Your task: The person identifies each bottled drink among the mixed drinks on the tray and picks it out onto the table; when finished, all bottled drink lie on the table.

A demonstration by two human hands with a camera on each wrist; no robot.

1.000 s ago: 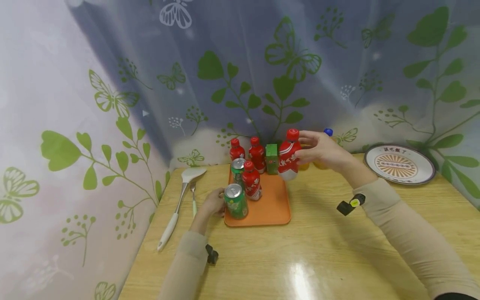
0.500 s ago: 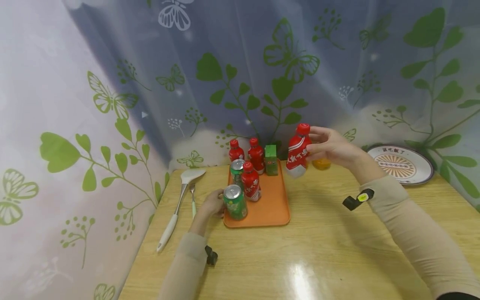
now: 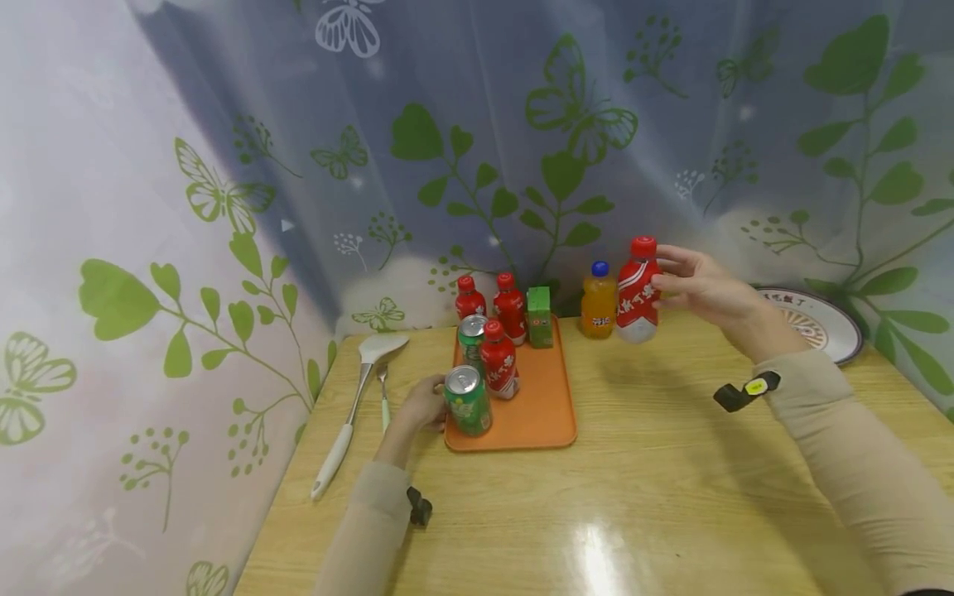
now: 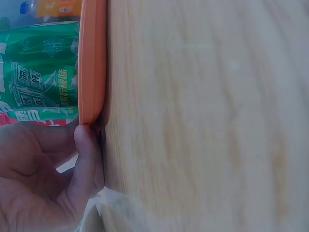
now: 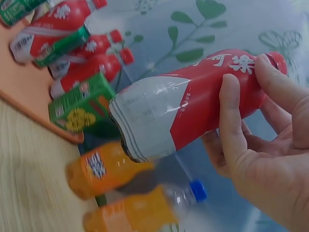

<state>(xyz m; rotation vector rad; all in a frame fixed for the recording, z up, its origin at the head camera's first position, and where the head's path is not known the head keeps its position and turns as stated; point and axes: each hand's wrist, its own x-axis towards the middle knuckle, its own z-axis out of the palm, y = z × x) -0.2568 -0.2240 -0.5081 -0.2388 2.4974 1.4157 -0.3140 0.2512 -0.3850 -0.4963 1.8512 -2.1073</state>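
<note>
My right hand (image 3: 704, 285) grips a red bottle (image 3: 637, 291) with a red cap, fingers and thumb round its upper part. The bottle is lifted above the table, and the right wrist view shows its white lower end. My left hand (image 4: 48, 169) pinches the near left corner of an orange tray (image 3: 547, 414), thumb at the rim. Right beside those fingers stands a green drink can (image 3: 468, 403) on the tray. Behind it are another green can (image 3: 472, 335), several red bottles (image 3: 499, 360) and a green drink carton (image 3: 540, 317).
Bottles of orange drink (image 5: 106, 169) stand right of the tray, one with a blue cap showing. A patterned plate (image 3: 838, 331) leans at the back right, partly behind my right hand. Left of the tray lie a white-handled spatula (image 3: 344, 439) and a fork (image 3: 384, 393).
My right hand has carried the red bottle to the right, away from the tray, uncovering the orange drink bottle. My left hand and the tray have stayed in place.
</note>
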